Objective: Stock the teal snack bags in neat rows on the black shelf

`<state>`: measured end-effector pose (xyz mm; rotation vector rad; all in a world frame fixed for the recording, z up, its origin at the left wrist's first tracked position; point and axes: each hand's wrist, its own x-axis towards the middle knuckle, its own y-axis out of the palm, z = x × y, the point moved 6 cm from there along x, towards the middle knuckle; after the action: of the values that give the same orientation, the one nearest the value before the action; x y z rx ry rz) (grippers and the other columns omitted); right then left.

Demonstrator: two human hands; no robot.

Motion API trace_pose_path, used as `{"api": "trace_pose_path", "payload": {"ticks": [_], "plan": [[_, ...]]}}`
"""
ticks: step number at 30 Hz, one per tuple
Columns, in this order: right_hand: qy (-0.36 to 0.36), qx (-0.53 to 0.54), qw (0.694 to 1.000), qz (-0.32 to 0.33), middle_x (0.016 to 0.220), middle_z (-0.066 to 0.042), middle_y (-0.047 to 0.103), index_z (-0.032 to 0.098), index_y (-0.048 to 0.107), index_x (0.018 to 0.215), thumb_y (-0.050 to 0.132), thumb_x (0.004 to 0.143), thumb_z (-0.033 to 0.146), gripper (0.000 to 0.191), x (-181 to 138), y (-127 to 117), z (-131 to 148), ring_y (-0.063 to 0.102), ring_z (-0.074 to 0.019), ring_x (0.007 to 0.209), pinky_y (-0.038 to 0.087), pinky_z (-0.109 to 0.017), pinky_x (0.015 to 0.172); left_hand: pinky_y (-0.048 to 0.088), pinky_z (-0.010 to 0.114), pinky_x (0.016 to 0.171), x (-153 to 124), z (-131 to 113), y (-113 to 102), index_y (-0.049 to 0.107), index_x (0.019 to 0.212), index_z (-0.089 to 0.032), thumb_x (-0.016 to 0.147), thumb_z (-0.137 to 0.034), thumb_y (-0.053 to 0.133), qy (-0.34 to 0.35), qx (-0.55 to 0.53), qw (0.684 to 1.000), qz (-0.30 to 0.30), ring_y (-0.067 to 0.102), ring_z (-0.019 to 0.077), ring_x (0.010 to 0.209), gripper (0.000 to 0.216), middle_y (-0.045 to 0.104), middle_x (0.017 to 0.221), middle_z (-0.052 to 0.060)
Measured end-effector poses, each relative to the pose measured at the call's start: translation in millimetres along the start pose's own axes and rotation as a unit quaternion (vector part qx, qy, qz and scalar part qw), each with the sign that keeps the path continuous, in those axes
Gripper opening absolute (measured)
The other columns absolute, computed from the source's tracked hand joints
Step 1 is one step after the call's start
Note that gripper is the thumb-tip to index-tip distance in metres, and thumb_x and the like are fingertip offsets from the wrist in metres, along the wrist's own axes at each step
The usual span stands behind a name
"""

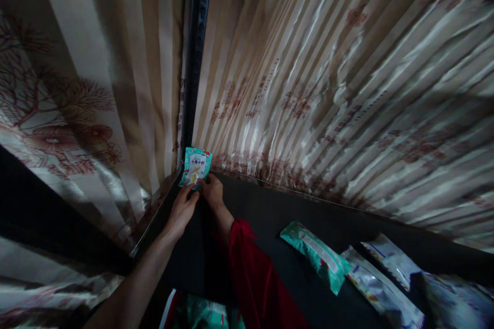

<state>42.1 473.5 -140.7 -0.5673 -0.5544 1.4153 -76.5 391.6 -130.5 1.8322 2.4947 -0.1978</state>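
A small teal snack packet [196, 163] with a white label and dark lettering stands upright in the far left corner of the black shelf. My left hand [184, 206] grips its lower left side, with the thumb near the bottom front. At the packet's lower right edge, my right hand [212, 190] has its fingers closed on it. Both hands touch the packet together. A red sleeve [254, 272] covers my right forearm, while the left forearm is bare.
On the black shelf [247, 200] to the right lie another teal packet [318, 254] and several silvery packets [382, 288]. An open box [169, 308] with teal packets stands at the bottom. Patterned, wrinkled sheeting [293, 77] lines the walls beside a dark corner post [196, 46].
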Motion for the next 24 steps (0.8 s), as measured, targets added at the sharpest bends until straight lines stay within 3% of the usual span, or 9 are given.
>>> {"api": "trace_pose_path", "payload": {"ticks": [8, 18, 24], "plan": [[0.006, -0.038, 0.999, 0.004, 0.083, -0.003, 0.067, 0.020, 0.066, 0.093, 0.059, 0.079, 0.036, 0.022, 1.6, -1.8, 3.1, 0.060, -0.0150, 0.078, 0.042, -0.022, 0.067, 0.032, 0.036, 0.106, 2.4, 5.7, 4.0, 0.061, 0.108, -0.016, 0.077, -0.022, 0.053, 0.015, 0.014, 1.000, 0.014, 0.045, 0.0219, 0.126, 0.032, 0.055, 0.128, 0.011], [0.024, 0.031, 0.999, -0.008, 0.101, -0.006, 0.068, 0.018, 0.058, 0.114, 0.062, 0.078, 0.033, 0.040, -3.9, -9.4, 2.1, 0.063, -0.0168, 0.089, 0.046, -0.025, 0.078, 0.037, 0.040, 0.103, 4.7, 6.0, 6.8, 0.061, 0.104, -0.017, 0.076, -0.020, 0.054, 0.029, 0.045, 0.999, 0.003, 0.049, 0.0237, 0.122, 0.029, 0.058, 0.124, 0.011], [0.016, -0.019, 0.999, -0.037, 0.110, -0.008, 0.064, 0.016, 0.055, 0.118, 0.060, 0.079, 0.027, 0.040, -15.0, -28.1, 2.5, 0.060, -0.0187, 0.102, 0.045, -0.028, 0.088, 0.043, 0.040, 0.099, -3.6, -9.2, 13.2, 0.063, 0.101, -0.018, 0.079, -0.022, 0.050, 0.131, 0.114, 0.984, -0.030, 0.052, 0.0234, 0.118, 0.027, 0.057, 0.125, 0.011]]}}
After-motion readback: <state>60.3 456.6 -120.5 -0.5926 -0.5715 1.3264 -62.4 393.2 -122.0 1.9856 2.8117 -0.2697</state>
